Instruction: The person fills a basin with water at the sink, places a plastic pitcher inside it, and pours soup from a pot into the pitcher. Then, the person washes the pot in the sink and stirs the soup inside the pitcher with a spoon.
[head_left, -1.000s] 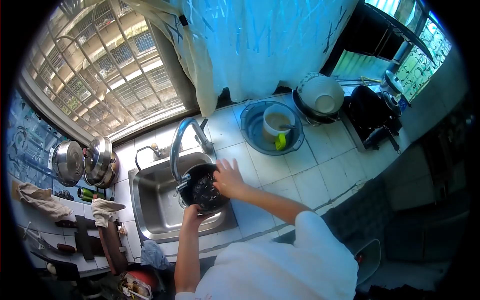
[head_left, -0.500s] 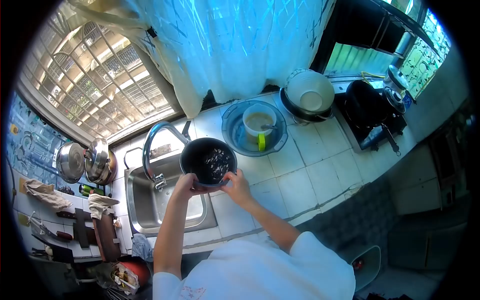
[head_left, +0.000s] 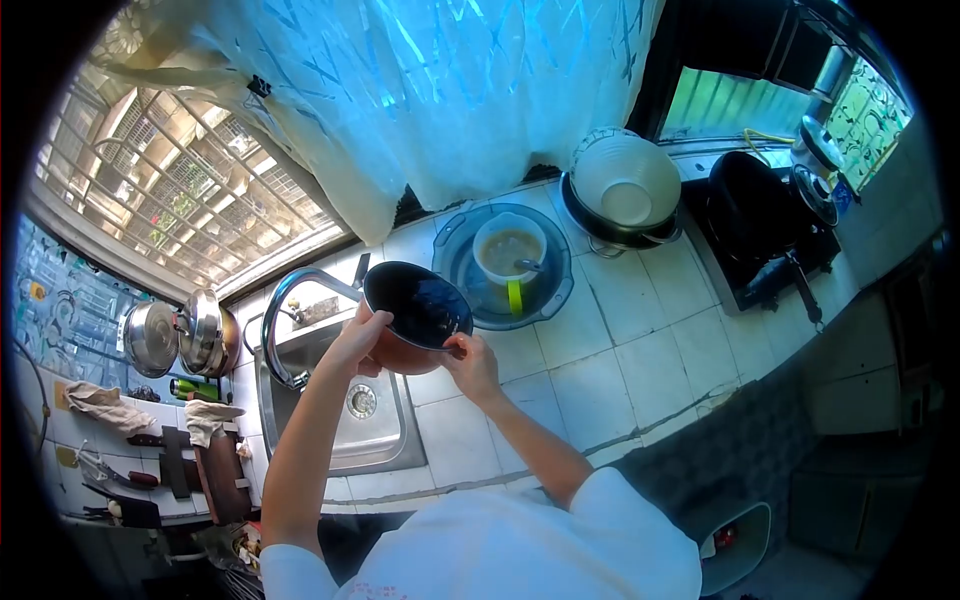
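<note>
Both hands hold a pot [head_left: 408,355] with a dark inside and a reddish-brown outside, tilted above the right part of the sink and the counter edge beside it. My left hand [head_left: 352,345] grips its left side, thumb near the rim. My right hand [head_left: 472,365] pinches the rim at the right. Dark, glossy shapes show inside the pot; I cannot make out what they are. Behind it, a blue basin [head_left: 452,285] holds a white cup [head_left: 496,278] with a yellow-green handle, cloudy liquid and a spoon. The curved faucet [head_left: 275,320] stands left of the pot.
The steel sink [head_left: 375,440] lies below my left arm. Stacked bowls [head_left: 628,190] stand right of the basin, then a black pan [head_left: 745,205] on a stove. Metal pots [head_left: 205,335] and a knife rack [head_left: 220,475] are at the left. A bin [head_left: 745,565] stands lower right.
The pot has tilted, so its reddish-brown outside now shows and the pale bits seen inside it are out of sight. My left hand has moved up its side. The view has shifted slightly.
</note>
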